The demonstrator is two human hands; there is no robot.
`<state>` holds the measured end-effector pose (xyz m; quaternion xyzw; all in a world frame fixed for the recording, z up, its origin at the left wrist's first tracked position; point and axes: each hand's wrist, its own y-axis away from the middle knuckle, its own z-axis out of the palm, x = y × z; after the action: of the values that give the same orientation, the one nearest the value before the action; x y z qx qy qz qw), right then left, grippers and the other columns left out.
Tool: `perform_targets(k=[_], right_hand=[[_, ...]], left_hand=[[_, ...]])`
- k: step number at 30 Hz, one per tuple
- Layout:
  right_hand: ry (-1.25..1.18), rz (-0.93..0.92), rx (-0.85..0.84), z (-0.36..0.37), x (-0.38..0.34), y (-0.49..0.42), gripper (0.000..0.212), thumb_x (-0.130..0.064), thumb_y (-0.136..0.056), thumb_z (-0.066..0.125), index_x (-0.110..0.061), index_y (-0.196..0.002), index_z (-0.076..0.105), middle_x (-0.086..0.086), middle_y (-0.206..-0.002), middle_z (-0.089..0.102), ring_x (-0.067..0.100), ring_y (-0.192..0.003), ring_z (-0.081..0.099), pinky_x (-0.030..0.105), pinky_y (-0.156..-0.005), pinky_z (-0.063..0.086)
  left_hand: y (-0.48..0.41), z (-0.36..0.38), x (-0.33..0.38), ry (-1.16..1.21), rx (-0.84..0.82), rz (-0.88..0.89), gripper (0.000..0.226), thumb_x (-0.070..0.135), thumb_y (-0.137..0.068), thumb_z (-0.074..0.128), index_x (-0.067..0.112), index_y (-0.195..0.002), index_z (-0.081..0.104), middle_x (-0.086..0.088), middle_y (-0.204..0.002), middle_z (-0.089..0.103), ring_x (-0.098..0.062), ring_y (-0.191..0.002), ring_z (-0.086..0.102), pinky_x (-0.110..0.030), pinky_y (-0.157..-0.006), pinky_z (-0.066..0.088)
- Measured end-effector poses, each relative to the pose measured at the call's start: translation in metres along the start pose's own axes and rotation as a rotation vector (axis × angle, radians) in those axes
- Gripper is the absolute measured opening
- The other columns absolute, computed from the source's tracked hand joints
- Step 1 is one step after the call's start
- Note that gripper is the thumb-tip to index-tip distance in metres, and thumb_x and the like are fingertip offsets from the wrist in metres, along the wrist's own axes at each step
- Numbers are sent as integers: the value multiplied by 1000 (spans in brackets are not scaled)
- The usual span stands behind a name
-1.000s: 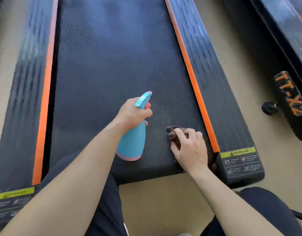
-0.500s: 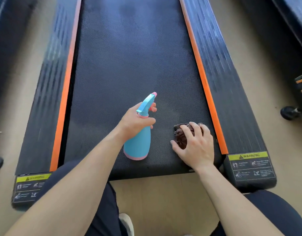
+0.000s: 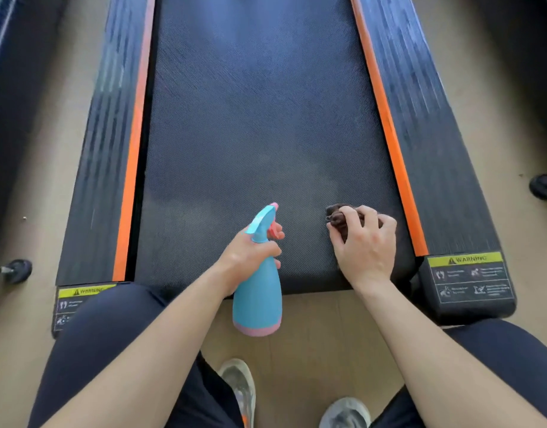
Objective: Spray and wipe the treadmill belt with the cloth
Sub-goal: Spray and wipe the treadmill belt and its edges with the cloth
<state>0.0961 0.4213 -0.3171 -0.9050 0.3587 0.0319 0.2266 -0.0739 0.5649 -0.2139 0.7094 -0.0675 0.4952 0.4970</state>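
The black textured treadmill belt (image 3: 260, 125) runs away from me between two orange-edged side rails. My left hand (image 3: 247, 257) grips the neck of a blue spray bottle (image 3: 256, 301) with a pink base, its nozzle pointing up the belt and its body hanging over the belt's near edge. My right hand (image 3: 366, 245) lies on the belt near its right edge, fingers curled over a bunched dark brown cloth (image 3: 338, 219) that peeks out past my fingertips. Faint lighter patches show on the belt ahead of the bottle.
Black side rails (image 3: 420, 118) with orange strips flank the belt, with yellow warning labels (image 3: 465, 259) at their near ends. My knees and shoes (image 3: 238, 387) are on the beige floor below. Small black wheels (image 3: 544, 186) of neighbouring machines stand on both sides.
The view has shifted back, showing more of the belt and my shoes. The bottle has drawn toward the belt's near edge. My right hand keeps its hold on the cloth at the right.
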Motion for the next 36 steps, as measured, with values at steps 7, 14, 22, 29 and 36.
perform_targets(k=[7, 14, 22, 29, 36], right_hand=[[20, 35, -35, 6, 0, 6, 34, -49, -97, 58, -23, -116, 69, 10, -121, 63, 39, -96, 52, 43, -86, 45], [-28, 16, -18, 4, -1, 4, 33, -44, -93, 67, -21, -117, 68, 7, -118, 62, 36, -99, 48, 44, -86, 47], [19, 103, -188, 54, -25, -118, 46, -59, -95, 50, -25, -124, 59, 15, -125, 56, 40, -109, 49, 43, -94, 38], [-56, -234, -249, 23, -57, -24, 34, -55, -93, 54, -25, -103, 66, 13, -105, 55, 32, -86, 48, 45, -80, 46], [33, -148, -239, 56, -63, -112, 37, -59, -92, 56, -28, -109, 64, 14, -112, 52, 37, -99, 49, 47, -79, 50]], left_hand=[[-1, 0, -2, -61, -28, 2, 45, -12, -90, 60, 22, -119, 64, -2, -107, 63, -19, -68, 60, -23, -62, 57], [-7, -9, -16, -162, -55, -45, 21, 16, -67, 69, 19, -88, 65, 1, -82, 61, -22, -70, 65, -63, -87, 60], [-15, -20, 23, 28, -71, 154, 64, -16, -91, 56, 37, -127, 60, -8, -109, 63, -15, -71, 61, -22, -57, 57], [-34, -62, 47, 143, 44, 165, 33, -2, -79, 68, 21, -104, 70, -3, -100, 70, -20, -67, 64, -26, -56, 58], [-42, -86, 41, 122, 98, 168, 60, 1, -76, 67, 34, -126, 68, 3, -98, 67, -16, -77, 65, -30, -62, 61]])
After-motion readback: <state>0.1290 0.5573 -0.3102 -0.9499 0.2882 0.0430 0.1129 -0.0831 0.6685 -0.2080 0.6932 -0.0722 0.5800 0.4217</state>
